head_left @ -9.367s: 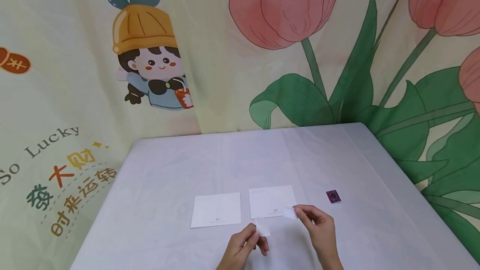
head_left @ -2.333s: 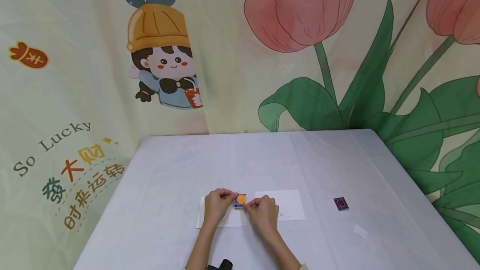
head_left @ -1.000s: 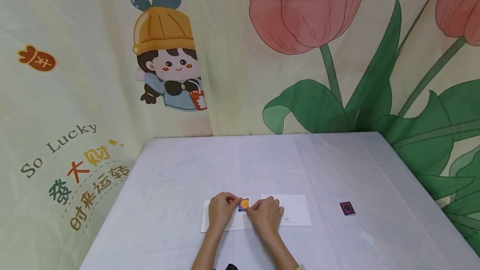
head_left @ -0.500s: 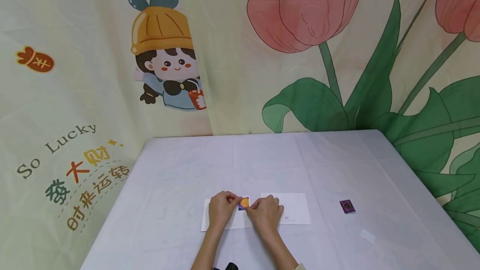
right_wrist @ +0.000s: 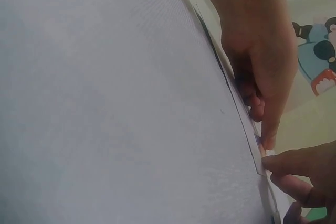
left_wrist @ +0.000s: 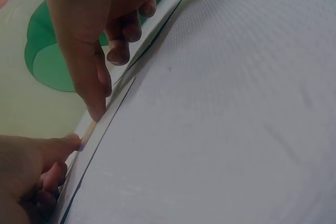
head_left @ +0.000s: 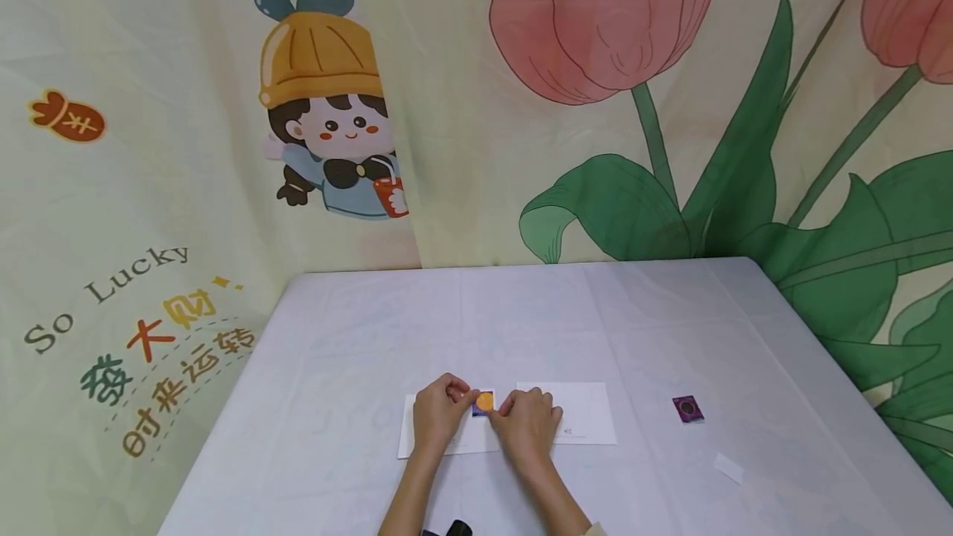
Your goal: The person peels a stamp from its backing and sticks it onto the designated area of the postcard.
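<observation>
Low over the left white card [head_left: 406, 433], both hands meet at a small square sticker, orange on purple [head_left: 485, 403]. It lies by the card's upper right corner. My left hand [head_left: 438, 418] pinches its left edge with thumb and finger. From the lower right, my right hand [head_left: 530, 427] pinches the opposite edge, its other fingers curled over the neighbouring white card [head_left: 590, 410]. In the wrist views the scene is nearly edge-on, with the sticker a thin coloured strip [left_wrist: 90, 128] between the two hands' fingertips.
A second small purple square [head_left: 688, 409] with a dark ring lies to the right on the white-covered table [head_left: 596, 321]. Nearer the front is a small white paper slip [head_left: 728, 468]. A black object [head_left: 459, 528] shows at the bottom edge. A printed curtain hangs behind.
Earlier each hand held a small white piece; a slip now lies at right. The orange-and-purple sticker has since come down against the left card's corner. Over the last second the hands barely moved.
</observation>
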Tool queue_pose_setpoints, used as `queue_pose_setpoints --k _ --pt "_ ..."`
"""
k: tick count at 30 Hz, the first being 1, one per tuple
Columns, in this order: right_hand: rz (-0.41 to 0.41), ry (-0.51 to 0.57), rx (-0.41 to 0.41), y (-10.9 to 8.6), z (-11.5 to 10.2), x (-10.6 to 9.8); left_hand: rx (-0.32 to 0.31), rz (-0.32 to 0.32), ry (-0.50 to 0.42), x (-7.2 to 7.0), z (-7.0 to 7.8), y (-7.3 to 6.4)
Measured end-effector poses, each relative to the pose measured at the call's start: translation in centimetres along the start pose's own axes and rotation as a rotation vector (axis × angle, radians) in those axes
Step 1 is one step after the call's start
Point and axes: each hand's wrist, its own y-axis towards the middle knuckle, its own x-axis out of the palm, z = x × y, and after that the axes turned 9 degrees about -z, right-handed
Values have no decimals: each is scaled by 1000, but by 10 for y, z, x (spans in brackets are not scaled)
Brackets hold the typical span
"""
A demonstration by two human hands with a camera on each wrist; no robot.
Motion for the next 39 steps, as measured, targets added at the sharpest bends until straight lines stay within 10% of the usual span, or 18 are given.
queue_pose_setpoints --k 25,39 --pt "-31 -2 -10 -2 0 -1 -86 -35 -17 0 6 1" --pt "-23 5 -19 -3 1 1 -35 2 25 2 2 2"
